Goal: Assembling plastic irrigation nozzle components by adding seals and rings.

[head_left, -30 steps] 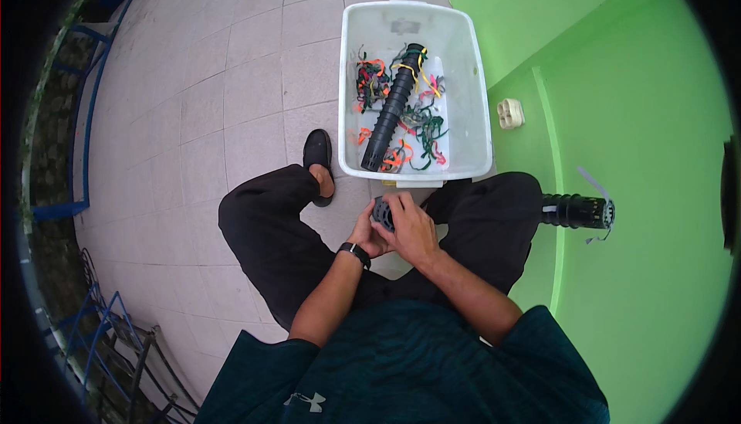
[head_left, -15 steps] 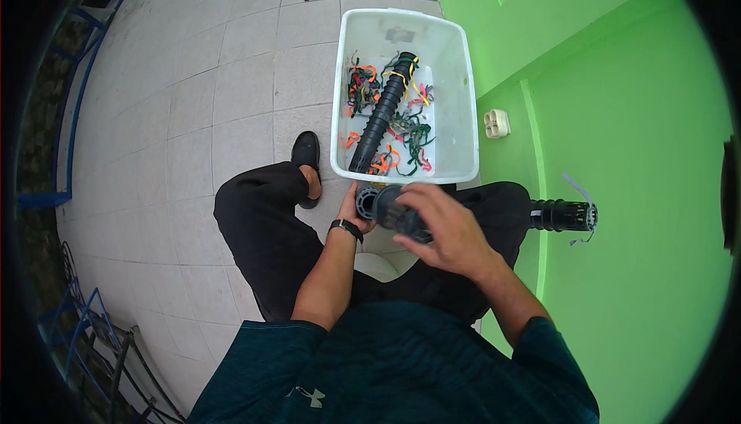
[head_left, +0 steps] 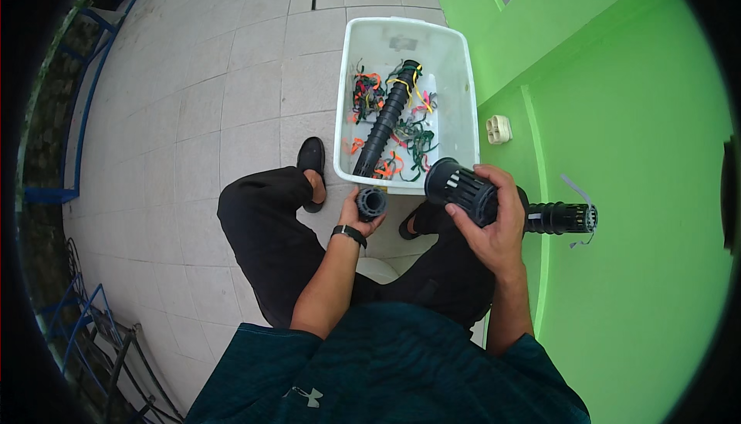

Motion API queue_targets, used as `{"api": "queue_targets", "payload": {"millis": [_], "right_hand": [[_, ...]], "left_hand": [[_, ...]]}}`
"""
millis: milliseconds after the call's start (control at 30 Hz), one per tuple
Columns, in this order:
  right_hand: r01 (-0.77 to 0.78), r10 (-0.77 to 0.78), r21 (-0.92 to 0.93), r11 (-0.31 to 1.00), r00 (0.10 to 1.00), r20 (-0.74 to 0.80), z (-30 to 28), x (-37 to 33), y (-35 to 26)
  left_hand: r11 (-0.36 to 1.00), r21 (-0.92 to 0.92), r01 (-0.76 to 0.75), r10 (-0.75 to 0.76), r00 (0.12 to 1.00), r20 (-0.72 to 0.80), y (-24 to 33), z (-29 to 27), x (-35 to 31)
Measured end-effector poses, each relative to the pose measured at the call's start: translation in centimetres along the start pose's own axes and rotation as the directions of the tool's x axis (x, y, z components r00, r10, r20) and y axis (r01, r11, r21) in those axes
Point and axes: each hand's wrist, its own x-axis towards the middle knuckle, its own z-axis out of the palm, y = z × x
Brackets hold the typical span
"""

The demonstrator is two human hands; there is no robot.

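Observation:
Between my legs, my left hand (head_left: 353,212) is closed round a black tube (head_left: 371,204), its round, toothed open end facing up. To the right, my right hand (head_left: 499,232) grips a black slotted cylinder (head_left: 461,191) with a wide rim, held tilted near the bin's front corner and apart from the tube. In front of me stands a white plastic bin (head_left: 472,119). Inside it a long black ribbed tube (head_left: 382,127) lies aslant, with a yellow strip (head_left: 419,88) near its far end. Tangled coloured strips (head_left: 419,142) lie around it.
Beyond my right thigh another black ribbed tube (head_left: 557,218) sticks out, a grey strip at its end. A green wall (head_left: 633,154) closes off the right, with a cream block-shaped piece (head_left: 499,129) beside it. Blue metal frames (head_left: 86,127) stand along the left.
My right hand has moved right with the slotted cylinder, away from the tube in my left hand. The tube's open end now shows clearly. My left hand stays nearly in place.

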Motion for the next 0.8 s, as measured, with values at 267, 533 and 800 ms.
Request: {"api": "queue_targets", "payload": {"millis": [267,533,800], "right_hand": [[-0.007,0.007,0.031,0.999,1.0,-0.007,-0.3,-0.3,0.0],[-0.074,0.076,0.08,0.994,0.997,-0.028,0.1,-0.5,0.1],[-0.092,0.108,0.604,0.792,0.994,0.01,5.9,6.1,-1.6]], "left_hand": [[0.993,-0.074,0.09,-0.087,0.995,0.041,1.8,-3.3,-0.3],[0.985,0.171,0.01,0.019,0.986,-0.165,1.7,1.2,-6.9],[0.303,0.568,-0.766,0.377,0.643,0.666,4.6,12.0,-19.9]]}}
